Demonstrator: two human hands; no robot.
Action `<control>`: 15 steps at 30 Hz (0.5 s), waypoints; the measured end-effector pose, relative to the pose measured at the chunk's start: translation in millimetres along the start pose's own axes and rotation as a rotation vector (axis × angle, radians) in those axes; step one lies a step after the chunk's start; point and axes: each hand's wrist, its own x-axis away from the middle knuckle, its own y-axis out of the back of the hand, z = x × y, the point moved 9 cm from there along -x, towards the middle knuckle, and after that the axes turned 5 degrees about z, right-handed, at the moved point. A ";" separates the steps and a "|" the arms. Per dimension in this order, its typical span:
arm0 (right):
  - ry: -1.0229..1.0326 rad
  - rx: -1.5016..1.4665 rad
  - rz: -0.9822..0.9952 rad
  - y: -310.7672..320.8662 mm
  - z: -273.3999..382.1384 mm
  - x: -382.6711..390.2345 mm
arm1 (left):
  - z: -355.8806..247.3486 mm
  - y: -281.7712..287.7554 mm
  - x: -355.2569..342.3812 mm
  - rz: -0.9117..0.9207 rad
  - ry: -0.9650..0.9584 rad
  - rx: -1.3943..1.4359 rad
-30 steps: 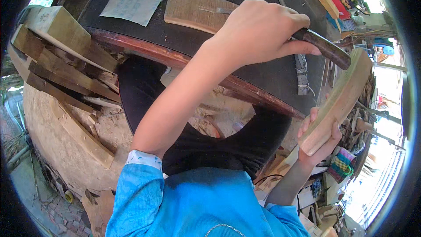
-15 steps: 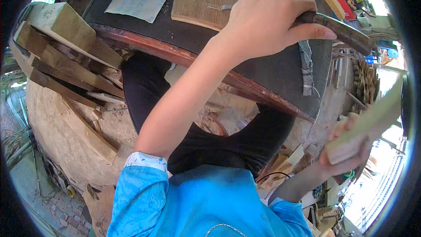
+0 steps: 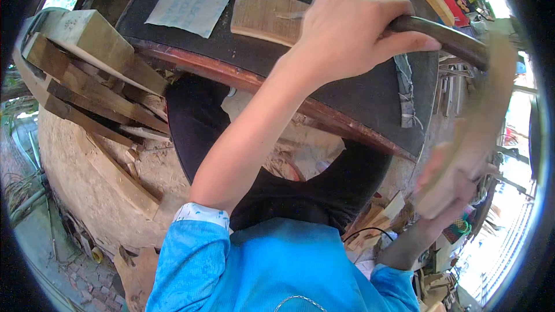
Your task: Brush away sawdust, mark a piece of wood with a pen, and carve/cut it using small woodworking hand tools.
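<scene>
**Left hand on a dark handle, right hand holding a blurred piece of wood**

The left hand (image 3: pixel 352 34) is closed in a fist around a dark curved handle (image 3: pixel 445 37), which sticks out to the right of the knuckles above the black counter (image 3: pixel 300 63). Just left of that hand, flat on the counter, lies a small wooden board (image 3: pixel 263 16), and a thin metal blade reaches from under the fingers across it. Further left of the board lies a sheet of sandpaper (image 3: pixel 191 3).

The right hand (image 3: pixel 454 182), low and to the right of the left one, is smeared by motion; it grips a long pale piece of wood (image 3: pixel 491 104) that rises from it toward the handle's end. How the fingers wrap it cannot be made out.

Stacked wooden blocks (image 3: pixel 87 69) sit well off to the left of the left forearm.
</scene>
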 end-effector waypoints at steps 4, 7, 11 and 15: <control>-0.042 -0.080 -0.017 8.4 -12.3 -6.3 | 2.6 -0.5 -0.7 0.016 0.014 -0.064; -0.055 -0.136 0.063 -4.8 -21.0 0.6 | 1.9 2.0 4.5 -0.007 -0.003 -0.052; -0.171 -0.018 0.403 37.0 -5.4 -10.6 | 3.3 4.3 -0.4 0.015 0.018 -0.010; -0.278 -0.036 0.252 22.7 -34.4 4.8 | 3.8 5.8 0.8 0.009 0.002 -0.065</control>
